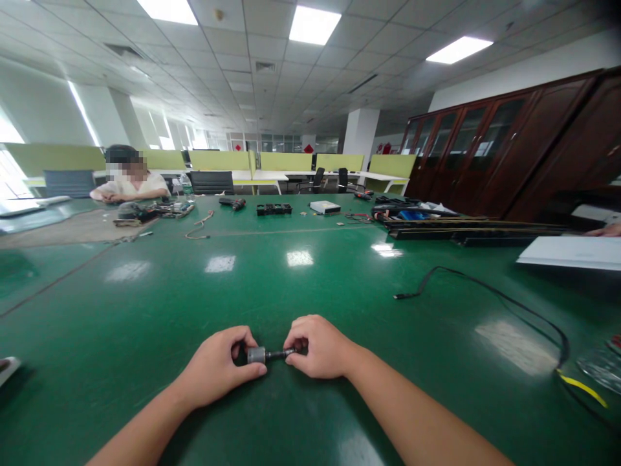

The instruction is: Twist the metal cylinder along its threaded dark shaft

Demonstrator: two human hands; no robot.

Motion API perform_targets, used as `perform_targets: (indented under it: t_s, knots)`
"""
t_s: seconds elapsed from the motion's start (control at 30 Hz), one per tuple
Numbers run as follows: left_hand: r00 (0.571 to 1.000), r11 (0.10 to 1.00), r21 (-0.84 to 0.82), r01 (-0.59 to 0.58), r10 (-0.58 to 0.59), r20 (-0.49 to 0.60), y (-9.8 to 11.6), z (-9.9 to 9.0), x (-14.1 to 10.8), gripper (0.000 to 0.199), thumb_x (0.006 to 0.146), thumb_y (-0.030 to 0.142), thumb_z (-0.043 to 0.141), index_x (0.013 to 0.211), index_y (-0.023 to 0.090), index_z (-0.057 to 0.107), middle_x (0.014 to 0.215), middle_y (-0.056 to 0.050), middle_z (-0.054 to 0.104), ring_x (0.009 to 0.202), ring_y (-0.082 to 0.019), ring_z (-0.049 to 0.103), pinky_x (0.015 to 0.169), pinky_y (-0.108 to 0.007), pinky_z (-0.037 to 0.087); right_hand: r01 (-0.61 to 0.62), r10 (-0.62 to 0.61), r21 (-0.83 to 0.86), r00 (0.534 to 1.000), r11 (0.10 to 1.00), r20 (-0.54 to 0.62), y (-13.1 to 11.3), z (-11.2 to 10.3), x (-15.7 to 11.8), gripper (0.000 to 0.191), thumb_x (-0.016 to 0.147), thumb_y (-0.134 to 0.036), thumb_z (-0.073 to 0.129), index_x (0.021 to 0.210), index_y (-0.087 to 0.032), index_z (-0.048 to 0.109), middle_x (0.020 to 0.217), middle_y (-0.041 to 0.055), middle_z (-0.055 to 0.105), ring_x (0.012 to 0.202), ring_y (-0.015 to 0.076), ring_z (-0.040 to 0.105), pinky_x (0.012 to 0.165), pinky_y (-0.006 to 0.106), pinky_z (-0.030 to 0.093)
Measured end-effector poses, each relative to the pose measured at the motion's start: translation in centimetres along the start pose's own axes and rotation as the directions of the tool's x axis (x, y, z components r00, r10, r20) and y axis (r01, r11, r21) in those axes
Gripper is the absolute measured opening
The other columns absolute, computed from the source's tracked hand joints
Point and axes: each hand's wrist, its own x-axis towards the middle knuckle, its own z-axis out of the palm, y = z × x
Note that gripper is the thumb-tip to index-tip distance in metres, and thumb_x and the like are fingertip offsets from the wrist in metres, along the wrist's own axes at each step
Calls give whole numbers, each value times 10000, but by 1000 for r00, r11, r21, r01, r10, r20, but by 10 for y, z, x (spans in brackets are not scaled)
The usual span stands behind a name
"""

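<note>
A small metal part (257, 355) with a wide grey cylindrical end and a thin dark shaft lies sideways low in the middle of the head view, at the green table (272, 291). My left hand (223, 364) has its thumb and fingers around the wide end. The thin right end of the shaft is pinched between the thumb and fingers of my right hand (317, 348). Fingertips partly hide both ends of the part.
A black cable (504, 294) with a yellow section curves over the right side. Along the far edge are a white box (325, 207), a black tray (274, 209), a drill-like tool (233, 203) and dark rails (466, 230). A person (130, 178) sits at the far left.
</note>
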Motion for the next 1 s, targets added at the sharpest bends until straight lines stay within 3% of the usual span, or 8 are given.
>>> perform_targets:
  t_s: [0.37,0.53,1.0]
  knots:
    - [1000,1000,2,15,-15,-2,2,0,0,305,721,484,716,813,203,641,729,30,582,691,-175,530,608,-245,327,-53,52,65,999,997,9,6,-7,-1,75,676,-183,720,748,-174,738,652,-17,602,579,104,530,549,215,390]
    - [1000,1000,-9,18,-18,-16,-1,0,0,308,730,486,709,812,201,629,723,32,571,687,-172,530,604,-242,330,-134,139,112,990,985,-33,16,-10,0,72,656,-143,722,726,-155,732,623,-22,583,548,92,504,518,203,374]
    - [1000,1000,-2,4,-4,-6,-1,-2,-2,322,726,500,702,828,202,638,724,31,567,689,-173,527,604,-242,326,-76,74,45,997,996,33,0,-7,2,83,697,-188,713,769,-169,749,685,6,639,608,126,560,583,234,431]
